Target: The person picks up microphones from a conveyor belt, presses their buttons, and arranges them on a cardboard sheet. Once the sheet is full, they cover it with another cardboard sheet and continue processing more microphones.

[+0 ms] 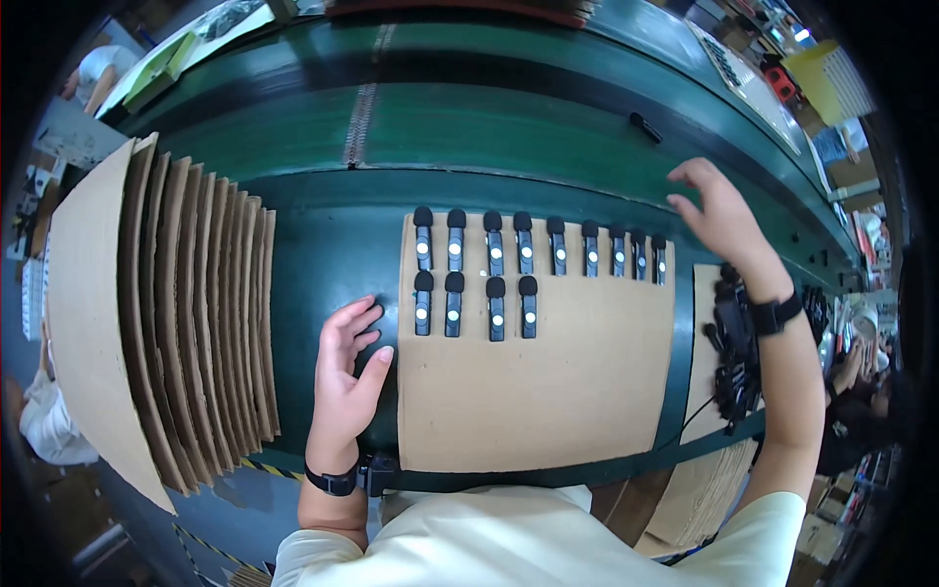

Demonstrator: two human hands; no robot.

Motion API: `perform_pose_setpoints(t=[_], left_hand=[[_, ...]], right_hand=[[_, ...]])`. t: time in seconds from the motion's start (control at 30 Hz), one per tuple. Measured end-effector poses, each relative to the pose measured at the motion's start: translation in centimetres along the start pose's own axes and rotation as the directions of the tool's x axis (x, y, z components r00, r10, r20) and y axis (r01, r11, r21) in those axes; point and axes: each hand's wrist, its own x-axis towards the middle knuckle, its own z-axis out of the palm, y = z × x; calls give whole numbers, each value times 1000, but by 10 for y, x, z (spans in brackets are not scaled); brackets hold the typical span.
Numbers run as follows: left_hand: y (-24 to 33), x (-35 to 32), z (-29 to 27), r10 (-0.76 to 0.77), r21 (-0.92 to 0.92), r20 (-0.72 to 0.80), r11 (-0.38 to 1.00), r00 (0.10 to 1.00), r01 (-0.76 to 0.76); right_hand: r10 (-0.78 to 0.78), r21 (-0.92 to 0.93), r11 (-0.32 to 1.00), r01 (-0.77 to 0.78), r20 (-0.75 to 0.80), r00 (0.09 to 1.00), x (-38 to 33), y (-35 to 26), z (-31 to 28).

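Observation:
A flat cardboard sheet (567, 406) lies in front of me. On its far part, several small black clip-on microphones (495, 252) with foam tops and pale round dots lie in two rows. The far row spans nearly the sheet's width; the nearer row (498, 318) covers only the left half. Just left of the sheet, my left hand (347, 367) rests with fingers apart and nothing in them. My right hand (719, 210) hangs beyond the sheet's far right corner, thumb and fingers apart, holding nothing. Past its fingertips a lone black microphone (646, 127) lies on the green conveyor belt (509, 122).
A fanned stack of cardboard sheets (93, 313) stands at the left. To the right, a pile of black microphones (734, 352) lies on another cardboard piece (699, 411), partly behind my right forearm. More cardboard (694, 494) sits below the table edge. Other people work at both sides.

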Motion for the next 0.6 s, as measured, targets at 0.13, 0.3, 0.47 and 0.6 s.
perform_pose_setpoints(t=[0.13,0.3,0.47,0.6], left_hand=[[-3,3,-3,-10,-13,-27,1000,1000,10],[-5,5,0,-24,-43,-41,999,999,22],[-3,2,0,-55,-52,-99,997,994,50],[0,3,1,5,-6,-94,1000,996,-5]], right_hand=[[61,-183,982,-54,31,998,56,51,15],[4,-256,967,-5,-4,1000,100,110,51],[114,-186,979,-78,191,975,123,104,56],[150,-20,989,-149,184,971,102,106,42]])
